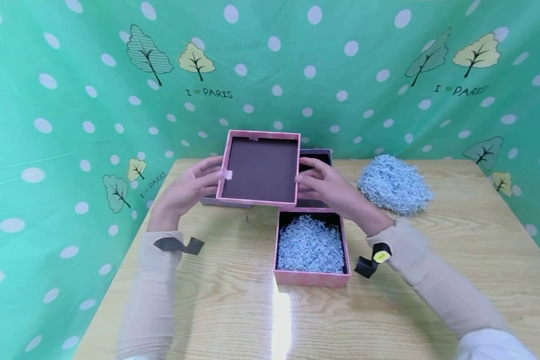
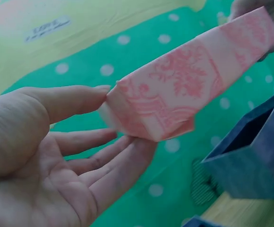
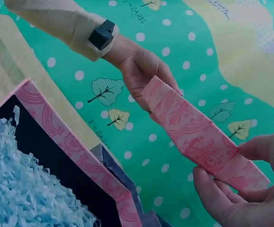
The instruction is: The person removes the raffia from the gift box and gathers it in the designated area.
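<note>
Presently, pink lid (image 1: 261, 170): held up near the table's (image 1: 220, 300) far edge, left hand (image 1: 192, 181) and right hand (image 1: 326, 189) pinching opposite sides.
Slip: uneven grip could tip it.
Pink box (image 1: 312, 279): a knocked rim might spill shredded paper (image 1: 310, 246).

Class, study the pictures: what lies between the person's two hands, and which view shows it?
A shallow pink lid, held at opposite sides by the left hand and the right hand; the head view shows this.
</note>
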Available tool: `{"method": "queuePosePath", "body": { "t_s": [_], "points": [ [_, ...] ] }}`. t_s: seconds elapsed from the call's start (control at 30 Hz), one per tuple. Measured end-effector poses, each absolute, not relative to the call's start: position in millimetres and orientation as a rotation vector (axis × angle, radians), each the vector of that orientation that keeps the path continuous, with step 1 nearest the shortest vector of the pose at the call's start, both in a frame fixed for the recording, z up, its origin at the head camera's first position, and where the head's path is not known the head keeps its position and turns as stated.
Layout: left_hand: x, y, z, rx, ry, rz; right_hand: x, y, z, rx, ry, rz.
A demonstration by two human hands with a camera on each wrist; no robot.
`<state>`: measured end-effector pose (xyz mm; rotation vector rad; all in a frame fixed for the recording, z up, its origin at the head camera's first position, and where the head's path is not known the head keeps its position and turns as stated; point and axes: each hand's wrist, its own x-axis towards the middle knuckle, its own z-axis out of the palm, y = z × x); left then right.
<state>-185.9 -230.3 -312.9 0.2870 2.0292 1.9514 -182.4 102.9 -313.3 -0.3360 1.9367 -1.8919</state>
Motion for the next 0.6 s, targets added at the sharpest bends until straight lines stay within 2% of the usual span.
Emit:
{"method": "queuePosePath", "body": {
  "t_s": [0.6],
  "points": [
    [-173.7, -297.2, -335.6, 0.318, 2.121, 1.648, -186.8, 47.9, -336.5, -0.288, 1.823, -1.791]
  ]
}}
